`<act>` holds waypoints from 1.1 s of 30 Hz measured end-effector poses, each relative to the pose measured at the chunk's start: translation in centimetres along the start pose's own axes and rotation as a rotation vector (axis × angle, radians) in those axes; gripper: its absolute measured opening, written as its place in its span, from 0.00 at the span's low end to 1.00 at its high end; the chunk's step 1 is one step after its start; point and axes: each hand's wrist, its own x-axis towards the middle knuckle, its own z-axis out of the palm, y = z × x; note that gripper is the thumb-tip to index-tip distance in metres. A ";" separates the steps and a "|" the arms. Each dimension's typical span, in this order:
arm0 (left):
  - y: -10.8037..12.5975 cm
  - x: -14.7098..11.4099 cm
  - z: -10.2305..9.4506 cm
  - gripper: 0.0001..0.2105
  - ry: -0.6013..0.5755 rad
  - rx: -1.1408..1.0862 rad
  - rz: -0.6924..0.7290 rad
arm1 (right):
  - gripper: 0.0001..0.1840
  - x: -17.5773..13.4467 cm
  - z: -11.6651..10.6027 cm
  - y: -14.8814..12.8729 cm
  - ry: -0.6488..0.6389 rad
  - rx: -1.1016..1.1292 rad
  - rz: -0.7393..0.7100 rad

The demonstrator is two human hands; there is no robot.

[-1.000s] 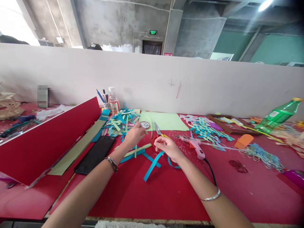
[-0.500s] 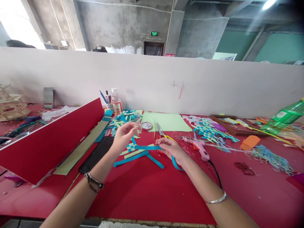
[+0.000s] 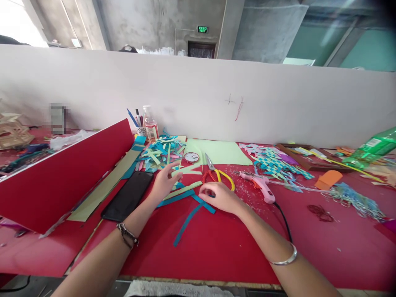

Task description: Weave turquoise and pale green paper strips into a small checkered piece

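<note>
My left hand (image 3: 165,181) is above the left end of the small pile of paper strips, thumb and fingers parted with nothing between them. My right hand (image 3: 220,196) has its thumb and fingertips together at one end of a blue paper strip (image 3: 186,225), which curves down toward the front of the table. Beneath and between the hands lie a pale green paper strip (image 3: 185,190) and more blue strips (image 3: 206,203). Partly hidden behind my right hand are scissors (image 3: 211,163) and a tool with yellow and red handles (image 3: 227,178).
A pink glue gun (image 3: 261,187) with a black cord lies to the right. On the left are a phone (image 3: 127,196) and a red board (image 3: 71,177) standing on edge. Behind are a heap of cut strips (image 3: 161,152), green paper (image 3: 224,152), woven pieces (image 3: 275,164) and a bottle (image 3: 151,126).
The blue strip stretched between my hands now trails from my right hand toward the front. My left hand has dropped slightly, and the blue-and-green woven piece below it is mostly covered.
</note>
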 end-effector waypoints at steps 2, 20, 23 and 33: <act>-0.1 -0.1 0.0 0.17 -0.039 0.067 -0.030 | 0.13 -0.1 -0.4 -0.2 -0.070 0.024 -0.022; -0.2 -0.1 0.1 0.12 0.051 -0.078 -0.096 | 0.11 -0.4 -1.0 -0.4 -0.200 0.585 0.135; -0.3 -0.2 0.4 0.11 0.006 -0.392 -0.184 | 0.08 0.0 -1.2 -0.1 0.101 0.733 0.175; -0.2 -0.4 0.7 0.13 -0.041 -0.759 -0.419 | 0.10 0.5 -2.1 1.7 1.001 0.547 0.152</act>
